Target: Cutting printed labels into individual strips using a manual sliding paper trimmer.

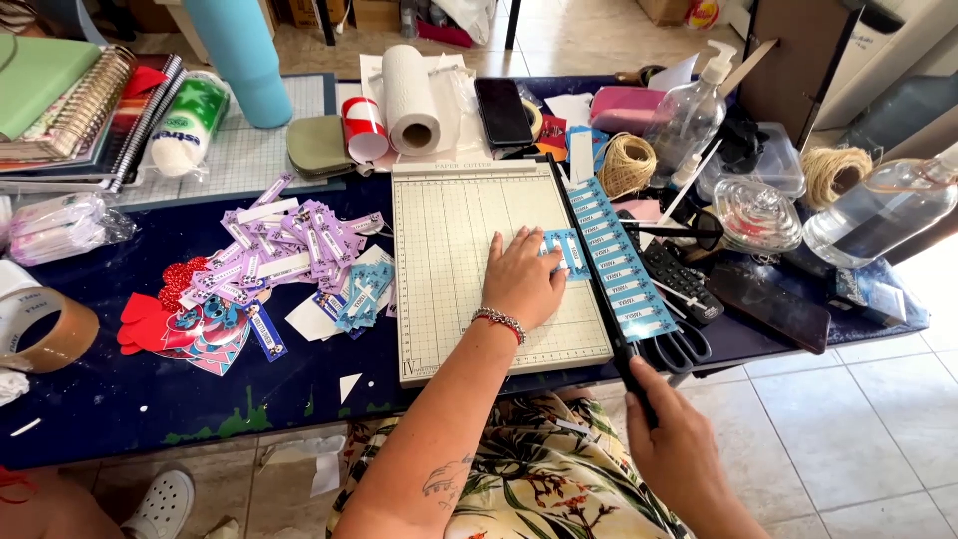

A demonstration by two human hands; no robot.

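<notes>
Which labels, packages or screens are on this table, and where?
Blue label strip: right of the cutter blade, long, white patches.
Small blue label: under the left hand on the cutter board.
Purple labels: heap, left of board.
Phone: behind board, dark screen.
Right hand: on the blade handle.

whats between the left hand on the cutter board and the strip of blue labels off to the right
In the head view, the cutter's black blade arm runs between the left hand and the blue label strip; a small blue label sheet sits under the fingertips.
</notes>
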